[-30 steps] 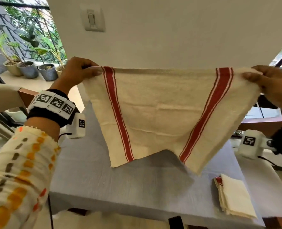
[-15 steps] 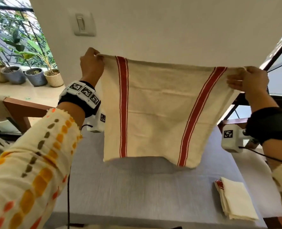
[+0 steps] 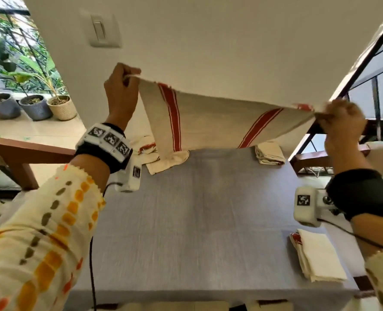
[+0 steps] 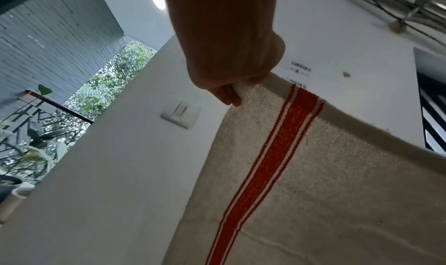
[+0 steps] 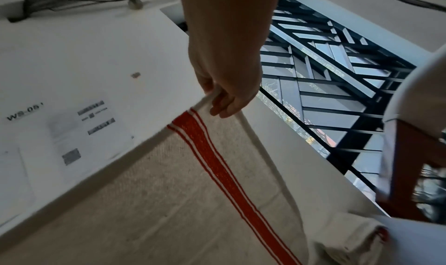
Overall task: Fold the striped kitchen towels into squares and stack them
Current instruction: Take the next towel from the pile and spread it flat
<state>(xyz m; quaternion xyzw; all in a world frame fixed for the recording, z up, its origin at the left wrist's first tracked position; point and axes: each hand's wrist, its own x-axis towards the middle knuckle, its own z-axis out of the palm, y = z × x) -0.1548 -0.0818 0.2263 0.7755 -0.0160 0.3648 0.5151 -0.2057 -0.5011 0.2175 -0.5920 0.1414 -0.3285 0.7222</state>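
Observation:
A cream kitchen towel [image 3: 213,122] with two red stripes is stretched in the air above the far end of the grey table [image 3: 197,221]. My left hand [image 3: 121,90] pinches its upper left corner [image 4: 243,89], and my right hand [image 3: 340,117] pinches the upper right corner [image 5: 212,101]. The towel swings away from me, its lower edge near the table's far end. A folded towel [image 3: 318,257] lies at the table's near right corner.
Crumpled towels lie at the far left [image 3: 154,153] and far right [image 3: 269,152] of the table. A white wall with a light switch [image 3: 103,30] rises behind. Potted plants [image 3: 35,106] stand at the left, a wooden chair [image 3: 24,158] beside the table.
Both hands have moved up and forward with the towel, and it has swung from hanging flat toward me to billowing away toward the wall, uncovering the crumpled towels behind.

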